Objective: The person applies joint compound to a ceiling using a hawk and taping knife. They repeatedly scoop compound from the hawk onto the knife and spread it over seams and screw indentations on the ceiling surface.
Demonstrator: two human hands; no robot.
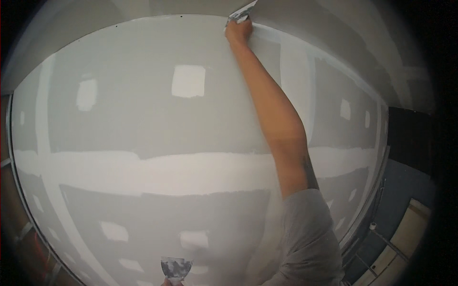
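Note:
My right arm reaches high up to the seam where the drywall wall meets the ceiling. There my right hand is closed around a putty knife, its blade smeared white and dark and lying at the seam. Low in the view, my left hand shows only its fingertips, gripping a second putty knife. That wide blade points up, blotched with pale compound, in front of the wall. The handles of both knives are mostly hidden.
White compound bands and patches cover the grey board. A wide white joint band crosses the wall. Open framing stands at the left edge. To the right are a dark opening, metal bars and a pale board.

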